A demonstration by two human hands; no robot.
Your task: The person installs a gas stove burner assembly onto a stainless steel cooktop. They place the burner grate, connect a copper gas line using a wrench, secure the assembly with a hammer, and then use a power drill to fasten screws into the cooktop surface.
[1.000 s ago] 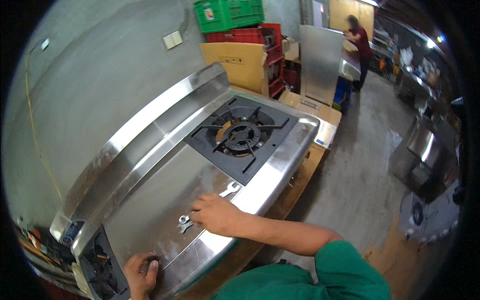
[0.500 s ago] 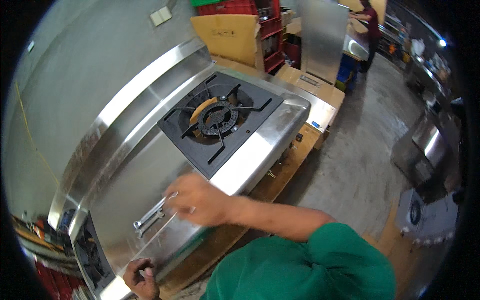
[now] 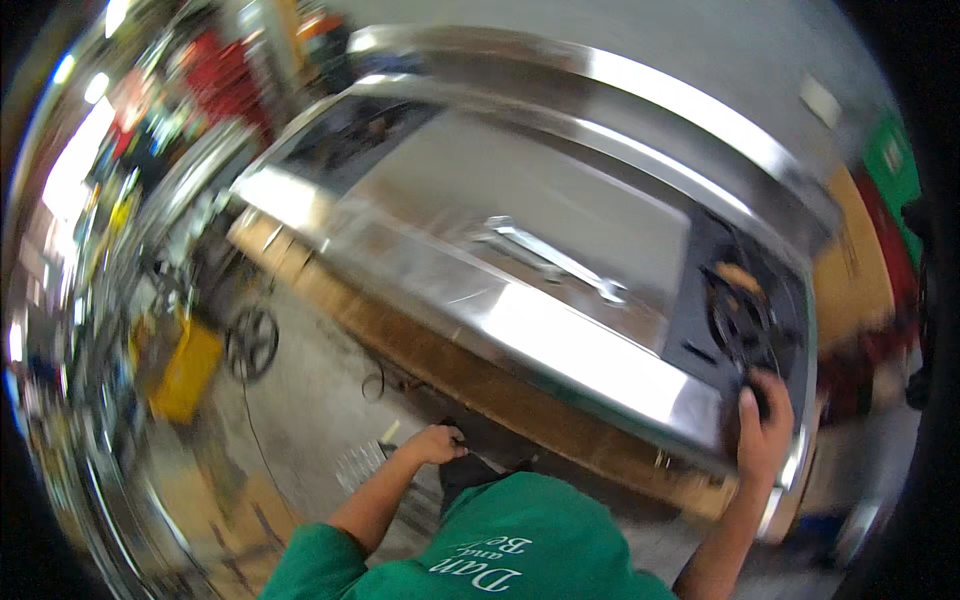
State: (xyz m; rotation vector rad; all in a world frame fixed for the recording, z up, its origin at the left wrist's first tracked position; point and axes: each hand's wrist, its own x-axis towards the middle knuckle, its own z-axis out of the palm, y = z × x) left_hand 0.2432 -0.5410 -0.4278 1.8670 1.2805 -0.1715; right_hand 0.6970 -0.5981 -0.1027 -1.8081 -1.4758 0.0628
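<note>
Since the earlier frames my view has swung hard around, so the steel range (image 3: 560, 350) now runs from nine o'clock to four o'clock instead of rising to the upper right, and everything is motion-blurred. My right hand (image 3: 762, 425), which was on the flat top by the wrenches, is now at four o'clock, fingers curled over the front corner of the range just below the black burner grate (image 3: 745, 315); it grips that edge. My left hand (image 3: 436, 443) has left the front rim and hangs at six o'clock, low in front of my green shirt (image 3: 510, 550), loosely closed; whether it holds anything I cannot tell.

Two wrenches (image 3: 550, 258) lie untouched on the flat top near the centre, well apart from both hands. By my judgement the tool work is paused: I seem to be steadying or shifting the range, with the wrenches yet to be picked up.
</note>
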